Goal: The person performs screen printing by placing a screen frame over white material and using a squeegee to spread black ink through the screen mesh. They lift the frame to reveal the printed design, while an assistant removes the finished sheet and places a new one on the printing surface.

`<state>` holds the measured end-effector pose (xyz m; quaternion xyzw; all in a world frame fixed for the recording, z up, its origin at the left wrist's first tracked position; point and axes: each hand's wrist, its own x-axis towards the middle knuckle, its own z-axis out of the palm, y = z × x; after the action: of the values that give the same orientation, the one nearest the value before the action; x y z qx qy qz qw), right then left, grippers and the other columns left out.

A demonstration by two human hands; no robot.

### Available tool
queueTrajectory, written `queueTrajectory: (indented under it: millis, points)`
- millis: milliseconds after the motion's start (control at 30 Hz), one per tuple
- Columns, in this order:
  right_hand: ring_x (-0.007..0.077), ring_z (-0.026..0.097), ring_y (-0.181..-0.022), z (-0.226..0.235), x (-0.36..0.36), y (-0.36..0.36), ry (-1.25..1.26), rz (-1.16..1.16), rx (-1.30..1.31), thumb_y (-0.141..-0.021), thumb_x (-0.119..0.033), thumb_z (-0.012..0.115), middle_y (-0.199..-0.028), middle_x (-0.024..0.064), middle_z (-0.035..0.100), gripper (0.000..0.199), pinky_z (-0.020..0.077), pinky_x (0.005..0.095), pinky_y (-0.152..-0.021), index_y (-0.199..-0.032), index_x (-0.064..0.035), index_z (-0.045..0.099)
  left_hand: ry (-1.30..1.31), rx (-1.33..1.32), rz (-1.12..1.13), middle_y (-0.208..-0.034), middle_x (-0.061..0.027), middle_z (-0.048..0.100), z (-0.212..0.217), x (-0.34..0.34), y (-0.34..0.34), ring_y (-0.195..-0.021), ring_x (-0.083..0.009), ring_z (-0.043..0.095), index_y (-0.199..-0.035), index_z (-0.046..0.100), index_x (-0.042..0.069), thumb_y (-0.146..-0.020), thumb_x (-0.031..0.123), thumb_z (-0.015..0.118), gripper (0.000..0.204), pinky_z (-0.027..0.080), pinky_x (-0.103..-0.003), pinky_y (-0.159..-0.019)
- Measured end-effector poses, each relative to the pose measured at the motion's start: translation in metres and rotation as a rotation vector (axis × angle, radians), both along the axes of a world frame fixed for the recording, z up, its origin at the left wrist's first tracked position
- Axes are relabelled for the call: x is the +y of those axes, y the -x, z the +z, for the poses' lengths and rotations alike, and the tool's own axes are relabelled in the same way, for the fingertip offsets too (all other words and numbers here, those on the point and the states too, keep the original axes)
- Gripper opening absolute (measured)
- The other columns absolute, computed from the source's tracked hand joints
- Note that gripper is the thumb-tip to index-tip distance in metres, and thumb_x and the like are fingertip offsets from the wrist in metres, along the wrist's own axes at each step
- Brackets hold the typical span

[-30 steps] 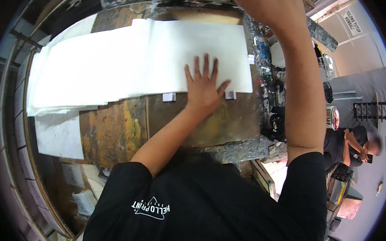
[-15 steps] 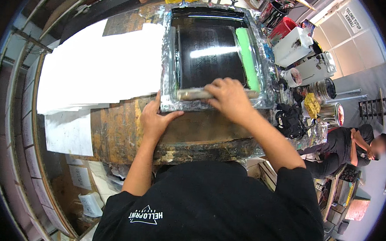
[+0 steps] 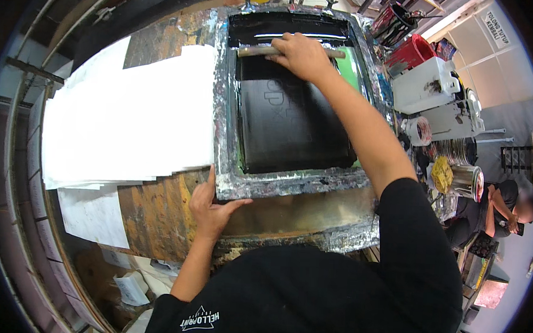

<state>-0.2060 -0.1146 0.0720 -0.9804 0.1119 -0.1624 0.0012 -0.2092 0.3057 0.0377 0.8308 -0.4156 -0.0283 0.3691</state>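
Your right hand [image 3: 301,55] is closed over the wooden squeegee [image 3: 287,50], fingers wrapped across the handle near its middle; the squeegee lies crosswise at the far end of the printing screen [image 3: 293,122], just short of the far frame rail. Your left hand [image 3: 210,206] rests at the near left corner of the screen frame [image 3: 221,164], fingers extended and loosely spread, thumb lying along the near rail; it braces the frame and grips nothing. The screen lies flat on the stained work table [image 3: 155,212]. The mesh between the squeegee and the near rail is coated in black ink, with a faint design showing through near its centre. Judgement: the ink looks evenly spread over the whole open area, so the coating of the mesh appears done, while the screen is not yet lifted. What lies under the mesh cannot be seen. The stack of white sheets [image 3: 127,120] sits just left of the frame, touching its edge; one separate sheet [image 3: 92,214] lies nearer you.
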Motion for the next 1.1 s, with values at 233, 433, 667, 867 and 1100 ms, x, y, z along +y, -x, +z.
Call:
queueTrajectory:
  millis: [233, 433, 667, 867, 1100]
  points:
    - [0.0364, 0.071, -0.107, 0.021, -0.062, -0.041, -0.032, 0.108, 0.026, -0.098, -0.052, 0.064, -0.112, 0.0126, 0.075, 0.045, 0.0564, 0.05, -0.089, -0.125, -0.0155, 0.07, 0.182, 0.104, -0.044, -0.087, -0.0133, 0.064, -0.008, 0.002, 0.001, -0.075, -0.0305, 0.056, -0.153, 0.051, -0.004, -0.063, 0.043, 0.097, 0.111, 0.048, -0.04, -0.072]
    - [0.0357, 0.072, -0.096, 0.017, 0.003, 0.01, -0.019, 0.07, 0.113, -0.098, -0.054, 0.063, -0.102, 0.013, 0.072, 0.043, 0.0565, 0.051, -0.081, -0.11, -0.0128, 0.067, 0.212, 0.093, -0.068, -0.089, -0.0131, 0.064, -0.013, 0.007, 0.003, -0.079, -0.0311, 0.056, -0.155, 0.047, -0.005, -0.073, 0.037, 0.093, 0.103, 0.047, -0.04, -0.074]
    - [0.0373, 0.069, -0.093, 0.082, 0.155, 0.152, -0.201, 0.043, 0.22, -0.095, -0.042, 0.069, -0.101, 0.0141, 0.067, 0.04, 0.0562, 0.0505, -0.077, -0.107, -0.0059, 0.059, 0.365, 0.311, -0.006, -0.104, -0.0146, 0.068, -0.015, 0.005, 0.01, -0.095, -0.0263, 0.063, -0.155, 0.048, -0.004, -0.085, 0.03, 0.089, 0.088, 0.052, -0.037, -0.085]
    - [0.0306, 0.065, -0.097, 0.159, 0.176, 0.175, 0.006, 0.01, -0.065, -0.092, -0.039, 0.07, -0.101, 0.0125, 0.064, 0.036, 0.0497, 0.0489, -0.088, -0.105, -0.0064, 0.062, 0.683, 0.516, 0.038, -0.127, -0.0135, 0.064, 0.093, -0.047, 0.022, -0.109, -0.0152, 0.061, -0.157, 0.04, -0.008, -0.1, 0.029, 0.077, 0.077, 0.05, -0.028, -0.093]
    - [0.0287, 0.065, -0.087, 0.213, 0.153, 0.129, 0.245, -0.092, -0.425, -0.095, -0.044, 0.067, -0.086, 0.008, 0.066, 0.034, 0.0397, 0.0455, -0.088, -0.094, -0.0105, 0.068, -0.008, -0.284, 0.041, -0.16, -0.028, 0.034, 0.054, -0.064, 0.006, -0.15, -0.0456, 0.029, -0.163, 0.023, -0.008, -0.099, 0.056, 0.066, 0.101, 0.015, -0.06, -0.125]
